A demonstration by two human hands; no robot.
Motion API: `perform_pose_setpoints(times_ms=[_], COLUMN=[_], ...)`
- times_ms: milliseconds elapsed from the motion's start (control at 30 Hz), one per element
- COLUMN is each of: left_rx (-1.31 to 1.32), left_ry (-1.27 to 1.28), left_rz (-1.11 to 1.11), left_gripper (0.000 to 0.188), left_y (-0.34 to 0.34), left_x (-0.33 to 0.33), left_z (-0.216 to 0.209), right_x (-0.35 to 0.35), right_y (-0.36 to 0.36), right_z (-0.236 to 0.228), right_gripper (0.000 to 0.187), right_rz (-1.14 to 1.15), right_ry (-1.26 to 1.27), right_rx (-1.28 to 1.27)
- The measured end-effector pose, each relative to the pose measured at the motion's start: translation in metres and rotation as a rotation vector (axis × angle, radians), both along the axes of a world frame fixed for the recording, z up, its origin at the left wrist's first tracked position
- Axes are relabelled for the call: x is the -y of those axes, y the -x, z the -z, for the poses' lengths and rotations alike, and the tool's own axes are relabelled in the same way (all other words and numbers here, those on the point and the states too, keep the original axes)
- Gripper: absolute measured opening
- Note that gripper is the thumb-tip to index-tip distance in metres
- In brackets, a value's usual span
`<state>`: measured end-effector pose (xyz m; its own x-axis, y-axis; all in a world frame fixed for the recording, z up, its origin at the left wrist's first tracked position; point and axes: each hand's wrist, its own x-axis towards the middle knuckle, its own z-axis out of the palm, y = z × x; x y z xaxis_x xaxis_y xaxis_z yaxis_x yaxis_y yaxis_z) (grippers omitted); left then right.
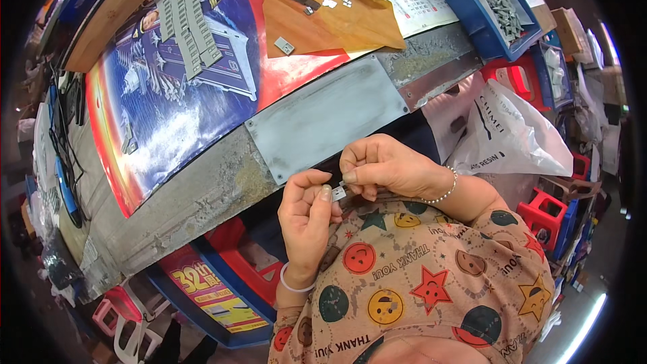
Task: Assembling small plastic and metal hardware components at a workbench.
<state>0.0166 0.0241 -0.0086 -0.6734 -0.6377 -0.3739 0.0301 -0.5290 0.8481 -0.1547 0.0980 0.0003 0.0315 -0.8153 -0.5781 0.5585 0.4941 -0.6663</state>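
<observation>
My left hand (306, 212) pinches a small white-grey rectangular plastic piece (338, 193) between thumb and fingers, just off the table's near edge. Close beside it, my right hand (381, 167) has thumb and fingertips pressed together at the end of that piece. Anything tiny in the right fingertips is too small to name. Beyond the hands, a translucent orange sheet (377, 23) bears small black pieces (303, 0), white bits (329, 3) and a similar white-grey piece (284, 45).
A metal plate (330, 118) is fixed along the table edge. Grey jointed strips (182, 20) lie on a glossy poster (155, 114). A blue tray (465, 3) of grey parts stands at far right, above a white plastic bag (515, 131). A blue-handled tool (66, 185) hangs at left.
</observation>
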Motion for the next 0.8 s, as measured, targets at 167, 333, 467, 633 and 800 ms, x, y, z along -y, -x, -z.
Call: perform_pose_setpoints(times_ms=[167, 333, 467, 633, 800], left_rx=[0.008, 0.037, 0.044, 0.062, 0.100], left_ry=[0.078, 0.130, 0.155, 0.228, 0.423], left_rz=[0.016, 0.012, 0.010, 0.025, 0.031], left_gripper=[0.020, 0.022, 0.024, 0.027, 0.028], left_y=[0.000, 0.002, 0.001, -0.001, -0.002], left_x=[-0.003, -0.004, -0.004, -0.006, -0.009], left_z=[0.002, 0.000, 0.002, 0.008, 0.012], right_x=[0.000, 0.001, 0.002, -0.003, -0.003], right_y=[-0.001, -0.001, -0.002, -0.006, -0.008], right_z=[0.003, 0.001, 0.000, 0.007, 0.002], right_gripper=[0.014, 0.014, 0.013, 0.010, 0.008], right_rz=[0.016, 0.005, 0.004, -0.036, -0.076], right_ry=[0.012, 0.004, -0.003, 0.174, 0.202], right_rx=[-0.017, -0.052, -0.065, -0.328, -0.487])
